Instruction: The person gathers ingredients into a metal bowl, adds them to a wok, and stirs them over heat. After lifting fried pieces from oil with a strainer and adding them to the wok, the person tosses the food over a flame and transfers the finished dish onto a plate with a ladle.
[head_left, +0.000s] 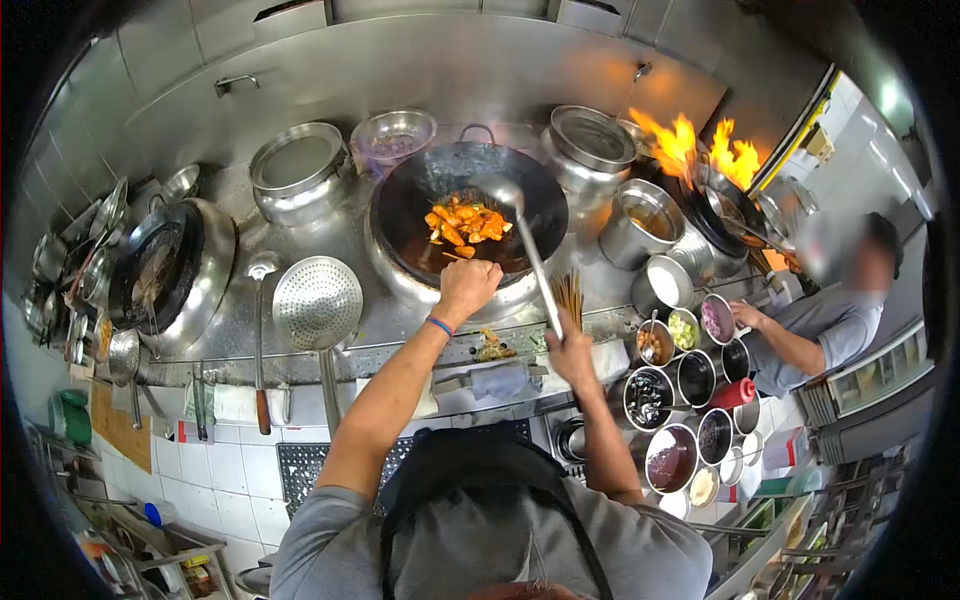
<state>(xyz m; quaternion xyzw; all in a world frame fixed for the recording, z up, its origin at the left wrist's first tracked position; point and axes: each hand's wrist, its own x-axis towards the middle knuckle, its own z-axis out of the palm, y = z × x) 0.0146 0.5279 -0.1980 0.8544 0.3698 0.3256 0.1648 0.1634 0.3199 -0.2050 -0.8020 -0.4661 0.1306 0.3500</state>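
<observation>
A dark wok (pixel 400 220) sits on the burner in front of me, with glossy orange-red pieces of food (pixel 465 222) and some green bits inside. My left hand (pixel 468 290) is closed at the wok's near rim; the part it grips is hidden beneath the fingers. In my right hand (pixel 570 352) is the long handle of a ladle (pixel 533 255). The ladle's bowl lies inside the wok, touching or just above the back right of the food. A loop handle stands on the wok's far rim.
A co-worker (pixel 830 330) stands at right beside a flaming wok (pixel 715 205). Several ingredient pots, including a dark red sauce pot (pixel 672 458), are near my right arm. Lidded pots (pixel 297 170) stand behind. A perforated strainer (pixel 318 303) and second wok (pixel 165 265) lie left.
</observation>
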